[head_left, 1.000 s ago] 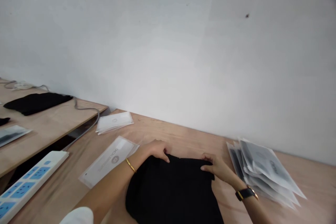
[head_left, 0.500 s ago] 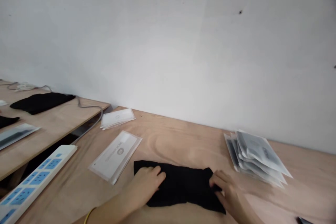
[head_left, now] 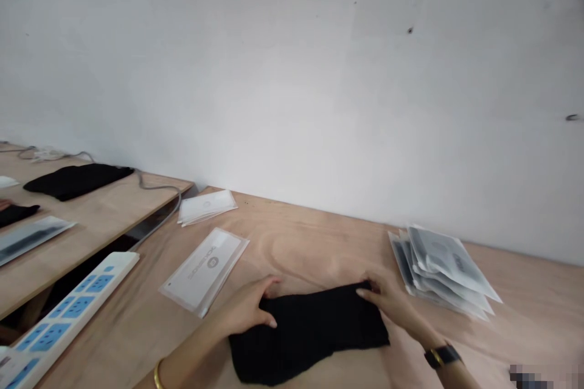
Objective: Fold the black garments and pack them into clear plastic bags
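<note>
Both hands have shifted along the fabric since the previous view, and the right wrist has come into frame. White painted wall (head_left: 292,73) backs a pale plywood worktable (head_left: 310,249). Soft black folded fabric (head_left: 305,334) lies on the table, near its front. Left of it lies a long white-and-blue power strip (head_left: 77,304); right, a stack of translucent plastic sleeves (head_left: 438,270); upper left, a single flat translucent sleeve (head_left: 205,270). Left hand (head_left: 246,307), half open, rests against the fabric's left end. Right hand (head_left: 387,304), fingers curled, pinches its upper right edge. Black-strapped wristwatch (head_left: 441,356); gold bangle (head_left: 157,374).
</note>
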The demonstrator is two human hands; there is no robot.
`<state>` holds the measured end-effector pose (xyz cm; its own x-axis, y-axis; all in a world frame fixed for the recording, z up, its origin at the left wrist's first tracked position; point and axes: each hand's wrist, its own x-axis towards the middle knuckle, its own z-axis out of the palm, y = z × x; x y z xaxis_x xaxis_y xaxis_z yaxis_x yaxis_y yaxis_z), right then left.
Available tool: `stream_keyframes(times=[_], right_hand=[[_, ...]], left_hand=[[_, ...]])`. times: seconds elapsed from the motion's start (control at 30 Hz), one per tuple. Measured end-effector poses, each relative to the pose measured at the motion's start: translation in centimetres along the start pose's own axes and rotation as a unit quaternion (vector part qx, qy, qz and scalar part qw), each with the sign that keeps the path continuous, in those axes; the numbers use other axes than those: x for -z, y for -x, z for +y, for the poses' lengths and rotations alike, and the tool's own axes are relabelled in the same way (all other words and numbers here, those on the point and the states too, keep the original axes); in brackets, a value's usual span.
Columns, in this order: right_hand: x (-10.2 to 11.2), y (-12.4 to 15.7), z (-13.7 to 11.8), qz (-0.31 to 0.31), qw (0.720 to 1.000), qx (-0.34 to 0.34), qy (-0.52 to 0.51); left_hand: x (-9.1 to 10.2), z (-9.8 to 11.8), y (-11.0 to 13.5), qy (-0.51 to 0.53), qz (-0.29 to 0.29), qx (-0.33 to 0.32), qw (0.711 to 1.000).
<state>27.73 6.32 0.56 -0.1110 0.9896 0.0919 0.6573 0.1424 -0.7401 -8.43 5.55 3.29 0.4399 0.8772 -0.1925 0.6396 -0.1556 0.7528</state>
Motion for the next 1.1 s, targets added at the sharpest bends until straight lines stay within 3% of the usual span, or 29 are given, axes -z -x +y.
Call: stream_keyframes(times=[0.13,0.23,0.37,0.43,0.5,0.6,0.7,0.8,0.87,0.93,1.0,1.07,1.1], right_hand=[[2.0,-4.2,0.5,0.049,0.999,0.009,0.009],[3.0,-7.8,0.0,0.111,0.993,0.009,0.038],[2.6,-9.7,-2.3,0.206,0.976,0.014,0.072],[1.7,-8.2,-3.9,0.217,0.972,0.037,0.078],[0.5,-5.1,-5.6,0.170,0.979,0.079,0.084],[-2.1,0.6,-7.0,-0.019,0.981,0.156,0.112],[-5.1,4.7,-6.1,-0.119,0.956,0.225,0.145],[-7.8,6.5,-3.5,-0.113,0.929,0.308,0.173],[-8.8,7.1,-2.4,-0.109,0.922,0.335,0.160],[-9.2,7.5,-2.5,-0.146,0.936,0.305,0.100],[-8.7,7.5,-3.7,-0.163,0.964,0.208,-0.007],[-7.7,6.8,-5.1,-0.102,0.980,0.074,-0.151],[-7.1,6.3,-5.6,-0.052,0.973,0.006,-0.226]], left_hand=[[-1.8,-1.3,0.4,0.072,0.026,0.000,0.997],[-3.5,-1.5,0.7,0.067,0.064,0.028,0.995],[-4.8,-1.6,1.1,0.065,0.021,0.111,0.991],[-4.6,-1.6,1.4,0.069,0.016,0.105,0.992],[-4.2,-1.4,1.5,0.073,0.065,0.049,0.994],[-4.3,-0.8,1.1,0.114,0.100,-0.004,0.988],[-5.2,-0.5,0.5,0.121,0.026,0.010,0.992],[-5.3,-0.2,0.5,0.117,-0.091,0.028,0.989],[-4.7,0.3,0.6,0.123,-0.087,0.018,0.988],[-3.9,1.4,0.5,0.127,-0.026,-0.026,0.991],[-3.6,2.6,0.0,0.157,-0.016,-0.078,0.984],[-4.1,3.8,-0.9,0.222,-0.069,-0.093,0.968],[-4.5,4.2,-1.3,0.259,-0.085,-0.088,0.958]])
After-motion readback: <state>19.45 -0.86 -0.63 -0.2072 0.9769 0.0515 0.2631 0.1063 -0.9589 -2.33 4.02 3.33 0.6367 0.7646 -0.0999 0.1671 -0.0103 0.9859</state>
